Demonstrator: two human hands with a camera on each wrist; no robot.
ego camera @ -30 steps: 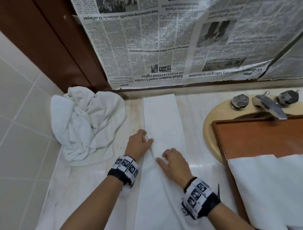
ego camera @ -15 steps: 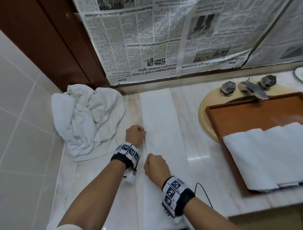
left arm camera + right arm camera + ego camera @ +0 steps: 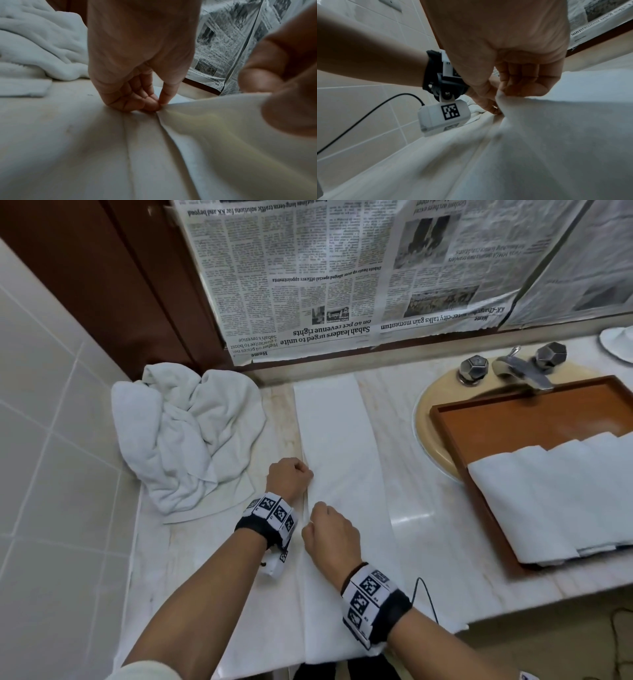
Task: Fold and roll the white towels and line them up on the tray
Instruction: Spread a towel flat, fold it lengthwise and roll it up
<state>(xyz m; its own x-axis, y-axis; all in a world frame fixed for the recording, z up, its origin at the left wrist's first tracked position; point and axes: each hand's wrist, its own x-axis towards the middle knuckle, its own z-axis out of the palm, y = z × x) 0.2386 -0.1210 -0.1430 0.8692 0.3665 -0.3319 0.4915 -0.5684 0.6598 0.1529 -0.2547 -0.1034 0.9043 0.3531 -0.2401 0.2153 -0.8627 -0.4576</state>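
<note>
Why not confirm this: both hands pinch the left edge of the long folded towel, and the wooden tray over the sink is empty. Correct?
Not quite: the wooden tray already holds folded white towels, as the head view shows. Left hand and right hand do pinch the long folded towel.

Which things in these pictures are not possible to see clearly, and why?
- Rolled towels on the tray: head view, cut off by the right edge, so their number is unknown.
- Flat towel, near end: head view, hidden by the right hand.
- Sink: mostly covered by the tray.
</note>
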